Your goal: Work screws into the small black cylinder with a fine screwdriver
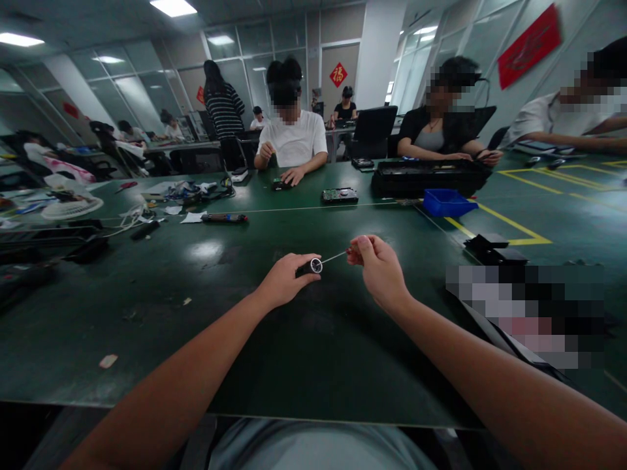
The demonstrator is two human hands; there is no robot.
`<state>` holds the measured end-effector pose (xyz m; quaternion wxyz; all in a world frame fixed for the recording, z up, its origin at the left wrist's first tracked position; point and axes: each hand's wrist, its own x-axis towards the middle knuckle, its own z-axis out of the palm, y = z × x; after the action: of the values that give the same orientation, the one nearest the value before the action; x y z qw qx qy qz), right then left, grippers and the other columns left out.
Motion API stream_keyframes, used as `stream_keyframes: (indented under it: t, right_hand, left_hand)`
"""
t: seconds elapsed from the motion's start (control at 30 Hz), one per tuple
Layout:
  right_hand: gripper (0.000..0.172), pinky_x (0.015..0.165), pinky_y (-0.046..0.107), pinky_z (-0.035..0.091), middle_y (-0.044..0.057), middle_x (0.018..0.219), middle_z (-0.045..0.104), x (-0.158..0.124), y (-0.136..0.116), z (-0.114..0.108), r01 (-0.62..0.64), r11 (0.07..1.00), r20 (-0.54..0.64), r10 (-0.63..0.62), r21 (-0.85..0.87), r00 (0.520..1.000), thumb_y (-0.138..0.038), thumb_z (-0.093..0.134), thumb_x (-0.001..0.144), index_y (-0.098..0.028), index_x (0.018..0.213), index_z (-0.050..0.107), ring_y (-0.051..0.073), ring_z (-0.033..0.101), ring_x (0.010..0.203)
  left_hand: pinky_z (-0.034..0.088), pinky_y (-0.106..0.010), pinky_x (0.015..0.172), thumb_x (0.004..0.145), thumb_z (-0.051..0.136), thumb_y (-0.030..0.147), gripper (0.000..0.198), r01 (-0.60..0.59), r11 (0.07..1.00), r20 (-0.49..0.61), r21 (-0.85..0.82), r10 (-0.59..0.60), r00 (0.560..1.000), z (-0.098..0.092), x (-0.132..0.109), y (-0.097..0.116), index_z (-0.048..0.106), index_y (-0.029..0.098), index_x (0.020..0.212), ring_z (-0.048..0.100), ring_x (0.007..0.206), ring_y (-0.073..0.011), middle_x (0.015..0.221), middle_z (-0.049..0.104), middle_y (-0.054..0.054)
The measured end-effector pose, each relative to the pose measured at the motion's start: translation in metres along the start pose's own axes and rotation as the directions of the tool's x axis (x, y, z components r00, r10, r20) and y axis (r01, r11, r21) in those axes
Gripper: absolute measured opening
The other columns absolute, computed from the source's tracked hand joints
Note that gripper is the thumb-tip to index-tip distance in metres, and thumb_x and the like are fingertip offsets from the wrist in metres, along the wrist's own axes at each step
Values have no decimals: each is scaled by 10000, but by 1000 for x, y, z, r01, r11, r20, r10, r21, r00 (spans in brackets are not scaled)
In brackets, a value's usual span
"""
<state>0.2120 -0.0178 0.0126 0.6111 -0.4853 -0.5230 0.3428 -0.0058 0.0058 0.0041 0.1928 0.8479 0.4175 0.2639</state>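
Note:
A short black cylinder [309, 267] with a bright metal ring at its open end is gripped between the thumb and fingers of my left hand [285, 281]. Its ringed end faces right and toward me. My right hand [379, 267], a little to the right, pinches the reddish end of a thin metal rod [334, 258]. The rod's far tip meets the ringed opening; how deep it goes is too small to tell. Both hands are above the green table [304, 365].
Across the table a person works at a small device. A circuit-board box [339, 195], a blue bin [448, 203] and a long black case [428, 177] stand beyond my hands. A dark tool [225, 218], cables [196, 190] and a white fan [72, 205] lie left.

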Motion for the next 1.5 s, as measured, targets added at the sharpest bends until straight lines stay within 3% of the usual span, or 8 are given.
stream_keyframes:
  t: [0.1, 0.4, 0.67, 0.83, 1.0, 1.23, 1.4, 1.5]
  right_hand:
    - [274, 683, 340, 508, 29, 777, 665, -3, -8, 0, 33, 994, 6, -32, -105, 999, -450, 488, 954, -210, 901, 610, 174, 630, 698]
    - [279, 666, 329, 496, 42, 771, 686, -5, -17, 0, 40, 987, 30, -35, -156, 999, -425, 482, 949, -194, 891, 627, 172, 633, 687]
    - [474, 519, 294, 330, -22, 499, 535, -9, -26, -5, 147, 866, 20, -157, -478, 987, -542, 609, 878, -220, 541, 523, 122, 456, 474]
    - [260, 545, 287, 386, 0, 640, 637, -11, -23, -4, 239, 876, 140, -198, -419, 970, -429, 599, 906, -207, 781, 648, 148, 560, 562]
    - [143, 638, 306, 445, 34, 797, 686, -13, -20, -4, 307, 877, 217, -240, -369, 946, -305, 545, 917, -201, 924, 643, 180, 628, 708]
    - [392, 582, 307, 404, -11, 576, 566, -14, -21, -3, 228, 891, 185, -166, -392, 968, -456, 403, 1001, -204, 874, 674, 161, 563, 553]
    - [260, 615, 307, 407, 2, 699, 625, -14, -20, -2, 263, 872, 195, -197, -413, 961, -332, 430, 984, -198, 1064, 639, 164, 591, 629]
    - [251, 603, 304, 403, -5, 681, 603, -15, -20, -3, 246, 887, 216, -172, -392, 961, -342, 426, 986, -210, 1014, 638, 164, 581, 628]
  left_hand:
    - [449, -390, 989, 890, 682, 361, 445, 5, 1000, 0, -4, -5, 1000, 1, -1, 1, 615, 260, 1317, 595, 1101, -243, 1211, 676, -55]
    - [452, -382, 966, 893, 680, 369, 451, 25, 1000, -17, 5, -25, 1000, 1, -1, 1, 610, 255, 1324, 601, 1067, -238, 1195, 678, -55]
    - [456, -383, 963, 889, 688, 382, 448, 5, 1000, -19, 5, -5, 1000, 2, -2, 0, 619, 255, 1313, 602, 1067, -236, 1191, 683, -56]
    - [457, -378, 966, 887, 697, 350, 444, 12, 1000, -30, 4, -12, 999, 2, -2, -3, 615, 251, 1312, 601, 1078, -229, 1212, 680, -50]
    - [461, -379, 960, 891, 691, 357, 440, 6, 1000, -19, 5, -6, 1000, 3, -2, -4, 614, 260, 1314, 600, 1079, -228, 1219, 679, -44]
    - [464, -378, 947, 886, 697, 355, 442, 10, 1000, -19, 19, -9, 1000, 3, -2, -4, 616, 258, 1309, 603, 1064, -229, 1189, 685, -48]
    - [464, -381, 952, 888, 694, 355, 433, 14, 1000, -32, 13, -14, 999, 3, -1, -4, 619, 253, 1302, 608, 1071, -233, 1195, 687, -49]
    - [459, -390, 965, 889, 691, 352, 430, 22, 1000, -38, 12, -22, 999, 3, -1, -4, 619, 249, 1300, 607, 1089, -239, 1210, 686, -52]
